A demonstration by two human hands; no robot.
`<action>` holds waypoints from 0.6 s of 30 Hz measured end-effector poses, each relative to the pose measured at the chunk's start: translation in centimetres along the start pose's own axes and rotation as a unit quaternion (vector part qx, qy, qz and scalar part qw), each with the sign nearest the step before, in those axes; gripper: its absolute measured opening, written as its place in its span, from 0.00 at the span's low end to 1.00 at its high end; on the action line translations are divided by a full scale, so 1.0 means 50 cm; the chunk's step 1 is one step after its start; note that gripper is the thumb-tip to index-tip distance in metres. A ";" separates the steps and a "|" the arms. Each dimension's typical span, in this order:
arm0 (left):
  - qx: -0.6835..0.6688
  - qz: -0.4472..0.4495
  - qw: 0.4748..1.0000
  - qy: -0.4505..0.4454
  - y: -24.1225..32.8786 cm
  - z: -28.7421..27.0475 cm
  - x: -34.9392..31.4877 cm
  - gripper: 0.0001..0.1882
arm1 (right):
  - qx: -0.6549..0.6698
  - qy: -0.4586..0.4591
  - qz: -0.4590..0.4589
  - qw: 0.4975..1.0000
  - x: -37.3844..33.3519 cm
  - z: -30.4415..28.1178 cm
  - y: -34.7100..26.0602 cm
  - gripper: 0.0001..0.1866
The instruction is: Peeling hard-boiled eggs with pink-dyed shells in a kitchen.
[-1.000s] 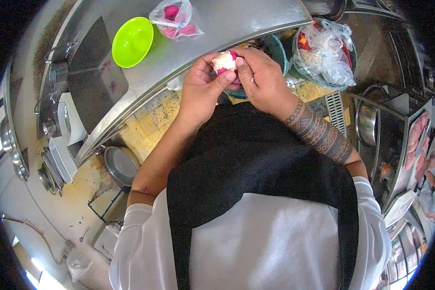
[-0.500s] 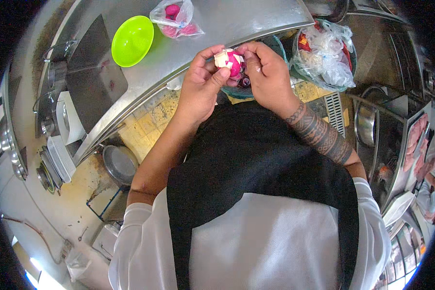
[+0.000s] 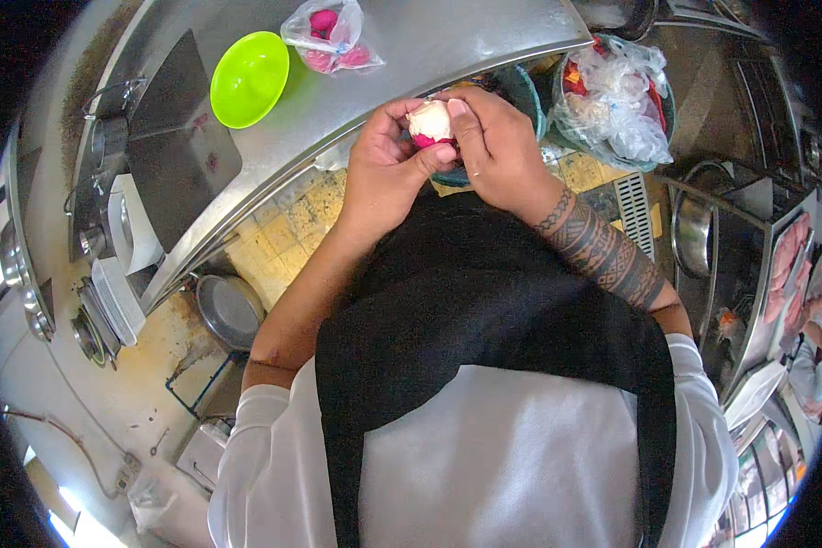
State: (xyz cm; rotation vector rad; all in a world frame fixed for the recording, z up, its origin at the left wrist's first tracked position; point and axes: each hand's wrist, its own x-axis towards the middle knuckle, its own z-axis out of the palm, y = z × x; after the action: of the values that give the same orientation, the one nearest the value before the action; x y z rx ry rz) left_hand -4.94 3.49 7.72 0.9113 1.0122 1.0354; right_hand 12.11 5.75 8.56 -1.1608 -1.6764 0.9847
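Observation:
Between my hands is a magenta-shelled egg [image 3: 430, 121], its upper side bare and pale, with pink shell still on the lower side. My left hand [image 3: 384, 163] closes round its left side, thumb along the bottom. On the other side, my right hand [image 3: 502, 146] has its thumb and fingers pressed together against the egg's right edge. Any loose bit of shell in the right fingers is hidden. Below the hands, partly covered by them, stands a dark green bin [image 3: 527, 99].
A lime-green bowl [image 3: 249, 80] and a clear plastic bag [image 3: 349, 57] of magenta eggs rest on the steel counter [image 3: 457, 32]. To the right stands another bin [image 3: 562, 146] heaped with plastic bags [image 3: 616, 110]. A pan [image 3: 230, 310] sits low at the left.
More of the egg's upper side is bare, where pink and cracked shell showed before. The egg has turned in my fingers, and the right thumb now lies closer to it.

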 end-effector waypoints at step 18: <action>0.000 0.022 0.999 0.041 -0.015 -0.003 0.002 0.29 | 0.155 -0.009 0.130 0.979 -0.012 0.011 0.018 0.12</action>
State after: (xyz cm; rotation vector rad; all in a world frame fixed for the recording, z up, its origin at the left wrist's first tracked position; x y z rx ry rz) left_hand -4.87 3.42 6.95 0.9010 1.0646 1.1176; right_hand 11.99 5.34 7.44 -1.1778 -1.3445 1.3682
